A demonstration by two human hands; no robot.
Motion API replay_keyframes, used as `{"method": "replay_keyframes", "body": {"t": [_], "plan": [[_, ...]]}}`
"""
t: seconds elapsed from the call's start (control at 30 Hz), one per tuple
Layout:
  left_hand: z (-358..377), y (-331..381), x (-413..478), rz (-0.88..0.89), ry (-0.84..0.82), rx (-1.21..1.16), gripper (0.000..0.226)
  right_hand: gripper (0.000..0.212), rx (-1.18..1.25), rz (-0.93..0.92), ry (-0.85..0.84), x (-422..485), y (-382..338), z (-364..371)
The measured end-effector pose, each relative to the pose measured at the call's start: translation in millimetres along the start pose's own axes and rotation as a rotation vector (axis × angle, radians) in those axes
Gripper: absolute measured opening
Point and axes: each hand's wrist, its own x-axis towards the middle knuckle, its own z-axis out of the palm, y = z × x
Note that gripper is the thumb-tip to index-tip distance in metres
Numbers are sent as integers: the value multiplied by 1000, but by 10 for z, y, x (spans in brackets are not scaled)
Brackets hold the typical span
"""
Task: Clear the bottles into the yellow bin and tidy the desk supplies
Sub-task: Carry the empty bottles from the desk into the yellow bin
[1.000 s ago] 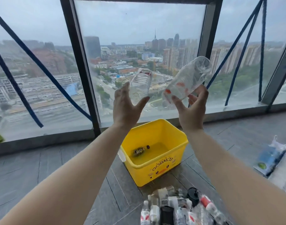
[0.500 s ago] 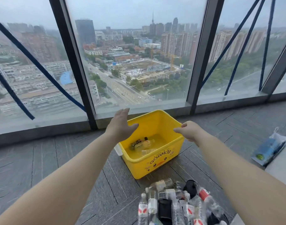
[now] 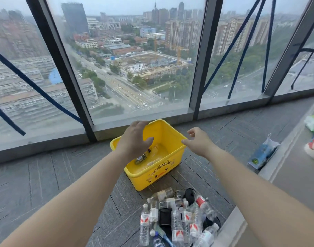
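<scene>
Grey plank floor point(image 3: 45, 184) below windows point(image 3: 134, 59) bears yellow bin point(image 3: 172, 139).

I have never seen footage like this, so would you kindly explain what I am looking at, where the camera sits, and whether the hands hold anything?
There is no machine here: a person works with two bare hands. The view comes from one wide-angle camera worn on the head, looking forward and down, so the forearms reach in from the bottom. The left hand and right hand hang above a yellow bin that stands on the grey floor before a tall window. Both hands are empty, fingers relaxed. Inside the bin lie a small dark bottle and a few clear bottles. Nearer the person, a pile of bottles waits on the floor.
</scene>
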Motion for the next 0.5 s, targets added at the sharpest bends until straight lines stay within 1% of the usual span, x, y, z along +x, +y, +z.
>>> {"method": "replay_keyframes", "body": {"t": [0.13,0.2,0.27,0.33,0.4,0.5], "plan": [[-34,360,-233,101,19,35,59,53,-99,-105,108,-379,99,-272],[87,467,-458,163,34,70,60,52,-137,-135,207,-649,310,-307],[229,591,-776,189,59,47,62,50,-160,-121,344,-1039,552,-366],[363,789,-1163,198,66,-28,65,48,-166,-96,425,-1529,782,-489],[493,1087,-1530,221,19,-91,68,49,-183,-64,443,-2079,995,-713],[699,1697,-1942,267,-66,-118,68,49,-182,-13,474,-2878,1299,-1189]]}}
